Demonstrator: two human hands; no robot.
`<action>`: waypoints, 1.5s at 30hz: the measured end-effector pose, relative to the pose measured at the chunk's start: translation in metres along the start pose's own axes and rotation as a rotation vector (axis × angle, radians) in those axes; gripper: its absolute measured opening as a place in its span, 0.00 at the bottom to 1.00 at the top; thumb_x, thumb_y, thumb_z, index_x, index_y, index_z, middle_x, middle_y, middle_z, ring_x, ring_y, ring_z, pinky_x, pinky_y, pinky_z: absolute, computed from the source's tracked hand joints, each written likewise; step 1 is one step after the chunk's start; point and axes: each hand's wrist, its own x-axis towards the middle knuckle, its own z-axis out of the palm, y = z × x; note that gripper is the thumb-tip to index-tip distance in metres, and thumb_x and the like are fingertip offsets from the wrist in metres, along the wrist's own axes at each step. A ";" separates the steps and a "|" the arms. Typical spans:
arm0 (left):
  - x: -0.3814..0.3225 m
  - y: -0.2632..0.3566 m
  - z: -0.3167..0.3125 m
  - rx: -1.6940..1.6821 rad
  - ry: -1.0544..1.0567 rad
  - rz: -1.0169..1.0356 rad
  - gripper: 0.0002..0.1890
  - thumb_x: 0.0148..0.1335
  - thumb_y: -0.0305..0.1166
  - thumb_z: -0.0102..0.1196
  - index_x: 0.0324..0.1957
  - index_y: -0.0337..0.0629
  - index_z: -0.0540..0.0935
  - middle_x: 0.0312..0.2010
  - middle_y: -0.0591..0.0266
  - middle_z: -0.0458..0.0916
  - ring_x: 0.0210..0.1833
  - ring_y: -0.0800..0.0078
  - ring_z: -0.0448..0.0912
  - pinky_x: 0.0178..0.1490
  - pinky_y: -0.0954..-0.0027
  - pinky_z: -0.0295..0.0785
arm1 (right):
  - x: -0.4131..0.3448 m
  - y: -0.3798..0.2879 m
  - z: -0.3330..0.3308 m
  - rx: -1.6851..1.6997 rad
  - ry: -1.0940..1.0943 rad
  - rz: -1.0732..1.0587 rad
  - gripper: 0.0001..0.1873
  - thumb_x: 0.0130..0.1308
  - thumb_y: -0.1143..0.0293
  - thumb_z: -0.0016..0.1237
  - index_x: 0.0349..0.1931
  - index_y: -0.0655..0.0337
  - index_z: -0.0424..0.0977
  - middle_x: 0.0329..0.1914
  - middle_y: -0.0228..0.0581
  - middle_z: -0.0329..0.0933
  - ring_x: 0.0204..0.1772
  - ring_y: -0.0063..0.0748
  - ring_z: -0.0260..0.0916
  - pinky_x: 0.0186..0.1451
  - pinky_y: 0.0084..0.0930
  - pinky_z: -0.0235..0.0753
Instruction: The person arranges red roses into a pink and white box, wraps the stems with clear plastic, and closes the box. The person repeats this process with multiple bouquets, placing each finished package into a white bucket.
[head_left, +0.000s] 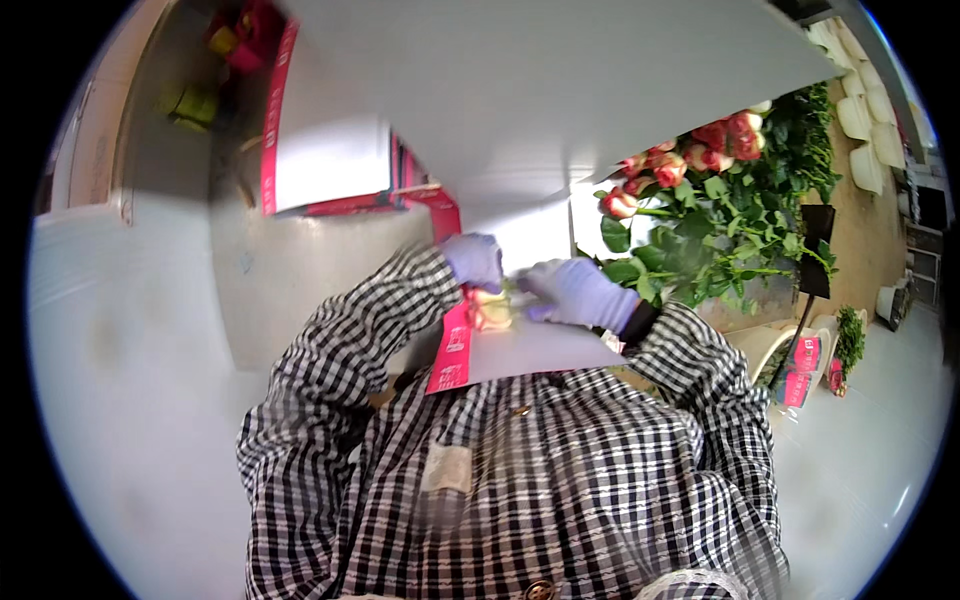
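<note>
In pale purple gloves, both my hands are over a sheet of wrapping paper (540, 349) with a pink printed edge, close to my chest. A pale yellow and pink rose (490, 309) lies on the paper, just below my left hand (474, 261). My left fingers curl at the upper side of the bloom; whether they grip it is hidden. Right of the bloom is my right hand (577, 291), blurred, its fingers bent towards the place where the stem would be. What it holds, if anything, I cannot make out.
Pink and cream roses (670, 169) with long leafy stems lie at the right. A large pale panel (510, 82) overhangs the work area. Pink-edged paper sheets (330, 161) are at the upper left. A dark post (816, 251) and buckets (776, 349) stand right.
</note>
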 end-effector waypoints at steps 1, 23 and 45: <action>-0.003 -0.005 0.004 -0.051 0.010 0.005 0.20 0.43 0.42 0.66 0.40 0.48 0.86 0.35 0.57 0.86 0.38 0.61 0.83 0.42 0.60 0.77 | -0.004 -0.001 -0.033 0.146 -0.028 0.211 0.16 0.61 0.55 0.50 0.38 0.59 0.73 0.36 0.43 0.78 0.41 0.48 0.77 0.41 0.42 0.76; -0.012 -0.007 0.009 -0.178 0.162 0.039 0.19 0.51 0.43 0.65 0.44 0.47 0.85 0.38 0.63 0.86 0.40 0.72 0.83 0.48 0.70 0.75 | -0.242 0.108 -0.144 -0.941 0.345 0.721 0.23 0.51 0.77 0.53 0.50 0.54 0.73 0.46 0.39 0.74 0.44 0.42 0.75 0.46 0.34 0.77; -0.030 -0.013 0.079 -0.310 0.940 0.041 0.49 0.40 0.44 0.70 0.66 0.43 0.62 0.55 0.49 0.70 0.57 0.51 0.68 0.61 0.51 0.63 | 0.020 0.026 0.049 -0.341 0.048 0.058 0.17 0.57 0.66 0.47 0.49 0.55 0.71 0.43 0.35 0.72 0.45 0.34 0.74 0.47 0.34 0.72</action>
